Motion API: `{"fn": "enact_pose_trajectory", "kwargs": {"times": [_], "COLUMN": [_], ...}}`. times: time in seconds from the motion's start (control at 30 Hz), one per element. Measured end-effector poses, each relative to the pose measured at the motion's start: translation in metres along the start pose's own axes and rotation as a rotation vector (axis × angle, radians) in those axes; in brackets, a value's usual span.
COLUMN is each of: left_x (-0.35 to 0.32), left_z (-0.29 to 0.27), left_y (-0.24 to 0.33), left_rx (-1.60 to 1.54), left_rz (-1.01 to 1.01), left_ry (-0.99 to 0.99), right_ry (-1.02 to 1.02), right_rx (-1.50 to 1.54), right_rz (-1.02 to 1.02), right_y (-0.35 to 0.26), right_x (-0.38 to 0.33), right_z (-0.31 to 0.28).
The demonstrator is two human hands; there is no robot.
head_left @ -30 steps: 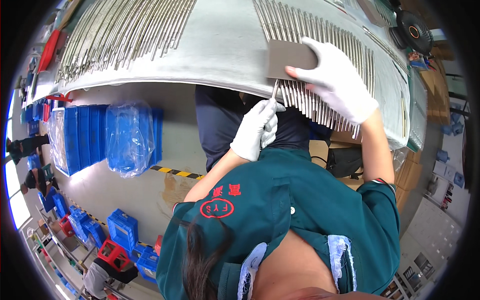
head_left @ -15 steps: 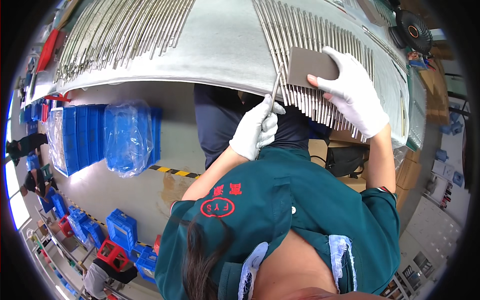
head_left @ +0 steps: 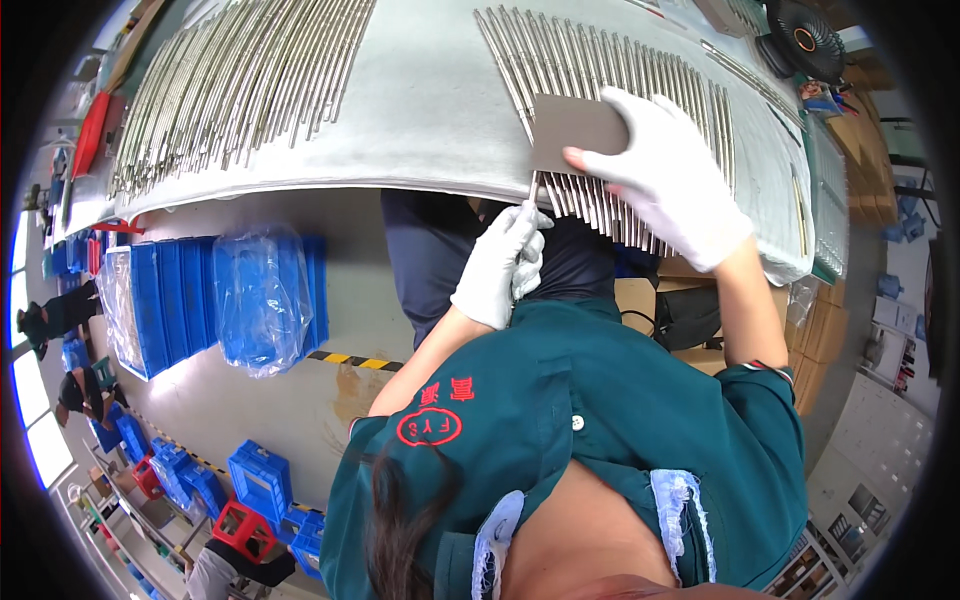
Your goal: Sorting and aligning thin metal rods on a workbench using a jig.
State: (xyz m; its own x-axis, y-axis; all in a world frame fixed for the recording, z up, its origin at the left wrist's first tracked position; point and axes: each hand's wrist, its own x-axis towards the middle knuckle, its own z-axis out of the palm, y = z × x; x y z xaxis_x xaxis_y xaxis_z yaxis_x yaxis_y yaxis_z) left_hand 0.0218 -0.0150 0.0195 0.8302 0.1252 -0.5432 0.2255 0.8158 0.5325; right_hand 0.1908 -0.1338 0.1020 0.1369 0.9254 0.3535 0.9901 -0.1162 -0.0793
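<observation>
My left hand [head_left: 500, 262], in a white glove, pinches the lower end of a thin metal rod [head_left: 534, 187] at the table's near edge. That rod's upper part runs behind a flat grey-brown rectangular block [head_left: 572, 135], so whether the two touch is hidden. The block is gripped at its right side by my gloved right hand [head_left: 680, 180], thumb in front, the other fingers mostly out of sight. Beneath the block and hand lies a row of slim metal rods [head_left: 580, 62], their near ends sticking out past the table edge.
Another row of metal rods [head_left: 245, 85] covers the left of the white-topped table [head_left: 425, 95]. A black fan [head_left: 805, 40] stands at the far right. Blue crates [head_left: 175, 295], some in clear plastic, are on the floor at left. Other people [head_left: 85, 395] are in the distance.
My right hand has moved the block left, over the upper part of the rod in my left hand. That rod's tip, in plain sight earlier, is now covered.
</observation>
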Motion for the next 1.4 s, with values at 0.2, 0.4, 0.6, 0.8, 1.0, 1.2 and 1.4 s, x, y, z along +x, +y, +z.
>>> {"fn": "enact_pose_trajectory", "kwargs": {"times": [0.2, 0.4, 0.6, 0.8, 1.0, 1.2, 1.4], "left_x": [-0.002, -0.004, -0.004, -0.004, 0.001, 0.008, 0.002], "left_z": [0.001, 0.003, 0.006, 0.008, -0.008, -0.02, -0.017], "left_y": [0.005, 0.006, 0.005, 0.004, 0.004, -0.001, -0.003], "left_rx": [0.043, 0.148, 0.178, 0.171, 0.009, -0.208, -0.104], "left_rz": [-0.05, -0.029, 0.002, 0.011, -0.066, -0.113, -0.078], "left_ry": [-0.054, -0.06, 0.032, -0.016, -0.049, -0.194, -0.152], "right_ry": [-0.089, 0.025, 0.005, -0.011, -0.063, 0.115, 0.154], "right_rx": [0.021, -0.017, -0.055, -0.139, -0.034, -0.065, -0.313], "right_rz": [0.163, 0.066, 0.063, 0.101, 0.109, 0.417, 0.989], "right_y": [-0.002, -0.014, -0.013, -0.018, -0.009, 0.025, 0.09], "right_x": [-0.019, 0.012, 0.009, 0.01, -0.003, -0.059, -0.137], "right_z": [-0.027, 0.014, 0.011, 0.012, -0.001, -0.036, -0.062]}}
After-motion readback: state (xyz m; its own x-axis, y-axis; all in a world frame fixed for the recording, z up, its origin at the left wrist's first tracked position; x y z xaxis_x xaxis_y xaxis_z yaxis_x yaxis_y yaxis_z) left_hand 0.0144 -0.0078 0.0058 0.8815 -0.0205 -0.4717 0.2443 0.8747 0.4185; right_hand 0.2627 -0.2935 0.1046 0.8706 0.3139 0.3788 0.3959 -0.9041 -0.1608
